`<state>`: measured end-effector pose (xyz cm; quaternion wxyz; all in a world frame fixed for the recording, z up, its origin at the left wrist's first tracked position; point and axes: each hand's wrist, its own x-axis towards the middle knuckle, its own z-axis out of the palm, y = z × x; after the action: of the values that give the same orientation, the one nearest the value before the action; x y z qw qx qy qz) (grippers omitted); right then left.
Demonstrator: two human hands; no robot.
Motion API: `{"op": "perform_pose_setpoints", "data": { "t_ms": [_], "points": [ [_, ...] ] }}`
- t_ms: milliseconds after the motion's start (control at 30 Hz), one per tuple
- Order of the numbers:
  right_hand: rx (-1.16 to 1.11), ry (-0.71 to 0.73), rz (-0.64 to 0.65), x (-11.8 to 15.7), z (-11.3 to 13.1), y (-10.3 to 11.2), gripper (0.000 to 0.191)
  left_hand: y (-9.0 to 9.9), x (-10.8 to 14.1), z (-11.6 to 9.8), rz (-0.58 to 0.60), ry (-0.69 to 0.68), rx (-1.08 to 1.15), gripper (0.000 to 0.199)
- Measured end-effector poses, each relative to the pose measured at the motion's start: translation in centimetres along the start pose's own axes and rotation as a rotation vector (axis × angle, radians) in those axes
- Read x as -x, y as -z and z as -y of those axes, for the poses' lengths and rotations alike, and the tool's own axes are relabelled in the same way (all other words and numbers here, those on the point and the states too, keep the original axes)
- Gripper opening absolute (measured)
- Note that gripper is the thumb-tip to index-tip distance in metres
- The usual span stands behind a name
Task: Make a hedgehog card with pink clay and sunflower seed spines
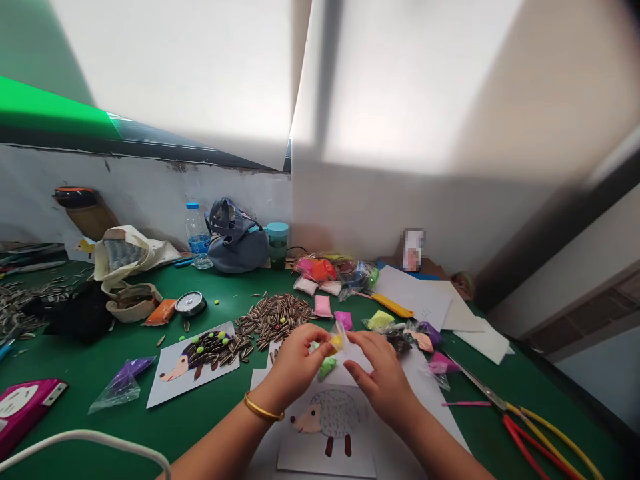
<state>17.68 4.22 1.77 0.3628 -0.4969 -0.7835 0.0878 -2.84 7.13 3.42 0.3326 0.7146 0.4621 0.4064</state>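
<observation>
At lower centre, the left hand (306, 353) pinches a soft-looking yellow lump (337, 343) in clear plastic film (343, 329), which could tear if the spread right hand (379, 365) tugs.

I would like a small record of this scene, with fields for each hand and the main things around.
Left hand: pinches a yellow piece at the clear plastic
Right hand: thumb and forefinger apart; contact with plastic unclear
Below hands: hedgehog drawing, no seeds on its body
Further left: card with seed-covered hedgehog
Beyond left hand: striped seed pile
Right side: scissors
</observation>
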Motion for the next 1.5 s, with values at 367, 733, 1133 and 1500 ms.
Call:
{"op": "perform_pose_setpoints", "data": {
  "t_ms": [367, 733, 1133, 1500],
  "points": [
    [-0.455, -0.052, -0.058, -0.9, 1.5, -1.4, 0.024, -0.4, 1.6, -1.2, 0.062, -0.046, -0.018, 0.024],
    [-0.525, -0.096, -0.048, -0.5, 0.9, -1.2, 0.019, -0.8, 1.7, 0.4, 0.036, 0.017, 0.081, 0.012],
    [-0.503, -0.062, -0.020, -0.3, 1.1, -2.4, 0.017, -1.0, 2.2, -0.5, -0.050, -0.130, -0.032, 0.007],
    [-0.553, -0.099, -0.084, -0.3, 0.8, -1.7, 0.013, -0.8, 1.9, 0.6, -0.062, -0.097, 0.013, 0.008]
  ]
}}
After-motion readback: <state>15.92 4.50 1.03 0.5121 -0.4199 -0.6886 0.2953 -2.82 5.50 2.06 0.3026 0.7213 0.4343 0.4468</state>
